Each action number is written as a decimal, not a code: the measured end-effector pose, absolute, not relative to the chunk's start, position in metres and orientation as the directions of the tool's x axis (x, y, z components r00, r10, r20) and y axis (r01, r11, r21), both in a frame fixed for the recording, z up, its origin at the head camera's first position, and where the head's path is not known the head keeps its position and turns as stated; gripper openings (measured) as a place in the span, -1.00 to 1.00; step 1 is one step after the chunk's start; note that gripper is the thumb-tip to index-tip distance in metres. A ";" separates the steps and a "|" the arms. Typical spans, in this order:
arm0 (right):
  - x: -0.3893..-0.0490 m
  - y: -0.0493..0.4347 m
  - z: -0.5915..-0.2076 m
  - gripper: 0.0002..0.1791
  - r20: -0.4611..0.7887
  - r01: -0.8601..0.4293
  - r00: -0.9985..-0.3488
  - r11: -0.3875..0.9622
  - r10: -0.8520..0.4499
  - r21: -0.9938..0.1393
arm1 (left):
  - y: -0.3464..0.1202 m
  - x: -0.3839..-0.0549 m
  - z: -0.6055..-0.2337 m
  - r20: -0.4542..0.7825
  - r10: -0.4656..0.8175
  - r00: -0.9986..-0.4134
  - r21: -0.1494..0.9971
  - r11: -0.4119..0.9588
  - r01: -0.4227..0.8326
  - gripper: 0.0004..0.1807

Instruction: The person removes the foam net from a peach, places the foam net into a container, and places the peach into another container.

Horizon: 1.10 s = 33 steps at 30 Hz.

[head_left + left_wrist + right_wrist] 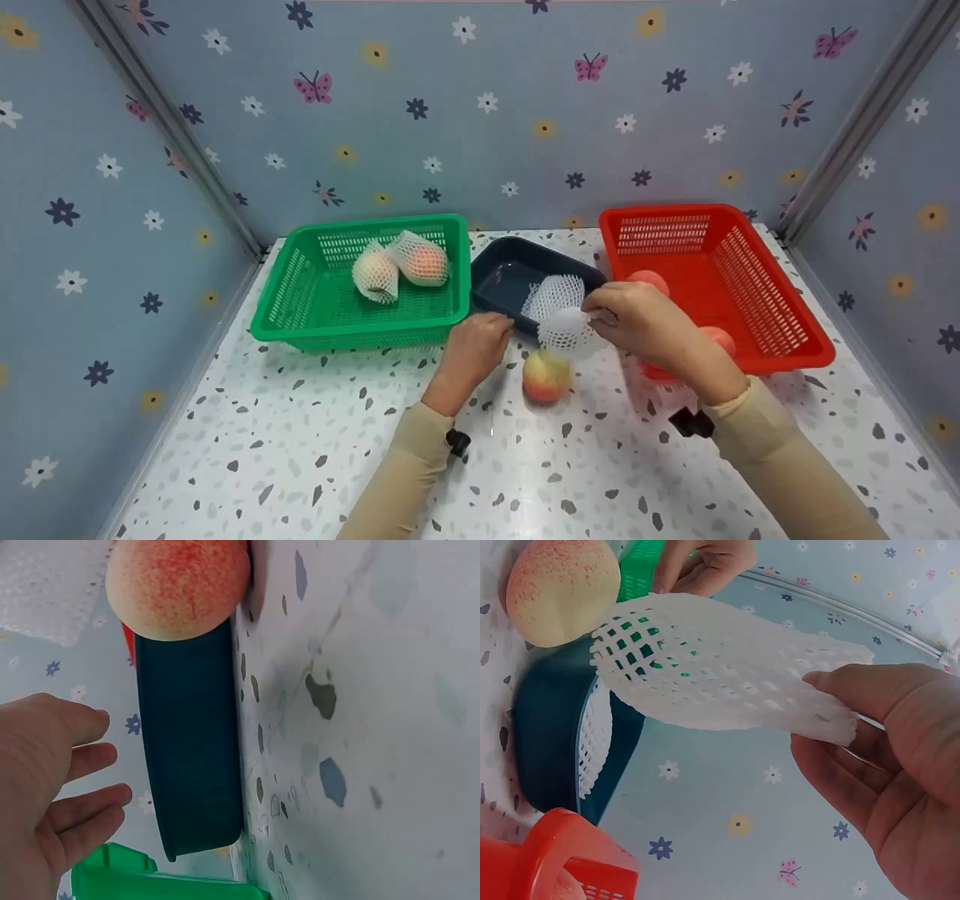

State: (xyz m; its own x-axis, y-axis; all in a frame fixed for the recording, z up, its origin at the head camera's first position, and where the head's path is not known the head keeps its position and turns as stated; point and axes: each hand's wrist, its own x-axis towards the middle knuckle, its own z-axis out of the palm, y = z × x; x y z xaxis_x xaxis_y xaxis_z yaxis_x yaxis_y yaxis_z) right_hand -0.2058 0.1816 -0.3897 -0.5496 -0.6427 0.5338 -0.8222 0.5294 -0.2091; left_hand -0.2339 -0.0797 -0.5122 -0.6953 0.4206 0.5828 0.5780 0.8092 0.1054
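Observation:
My right hand (637, 315) pinches one end of a white foam fruit net (727, 675) between thumb and fingers. The net hangs sideways over the near edge of a dark blue tray (499, 274), and its mesh end is spread wide. Below it on the table sits a yellow-red peach (546, 376), bare of any net. To the left of the peach is my left hand (45, 780), its fingers loosely bent with nothing between them, near the tray's front corner. Another white foam net (555, 294) lies inside the tray.
On the left stands a green basket (360, 331) with two netted peaches (424, 264) in it. A red basket (780, 300) on the right has peaches (649, 280) in it, partly hidden by my right hand. A patterned wall (480, 150) rises behind the table.

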 end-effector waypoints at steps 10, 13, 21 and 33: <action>-0.223 0.182 -0.391 -0.80 0.628 -0.821 -0.530 0.529 -0.570 -0.214 | -0.065 -0.261 -0.508 0.521 0.517 -0.679 0.070 0.767 0.638 -0.92; -0.229 0.178 -0.390 -0.81 0.631 -0.803 -0.552 0.552 -0.545 -0.225 | -0.064 -0.266 -0.507 0.500 0.535 -0.681 0.065 0.761 0.646 -0.95; -0.245 0.162 -0.391 -0.86 0.638 -0.715 -0.618 0.666 -0.460 -0.212 | -0.063 -0.270 -0.508 0.430 0.546 -0.719 0.103 0.761 0.640 -0.91; -0.277 0.136 -0.425 -0.88 0.695 -0.663 -0.608 0.727 -0.383 -0.180 | -0.064 -0.278 -0.508 0.373 0.591 -0.715 0.080 0.748 0.659 -0.86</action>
State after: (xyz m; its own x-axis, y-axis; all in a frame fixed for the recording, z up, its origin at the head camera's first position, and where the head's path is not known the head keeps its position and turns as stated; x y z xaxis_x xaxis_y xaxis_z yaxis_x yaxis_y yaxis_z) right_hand -0.2771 0.1358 -0.4251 -0.6081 -0.3827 0.6955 -0.6630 0.7267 -0.1799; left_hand -0.2778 -0.0641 -0.5079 -0.7151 0.5912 0.3729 0.6594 0.7475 0.0795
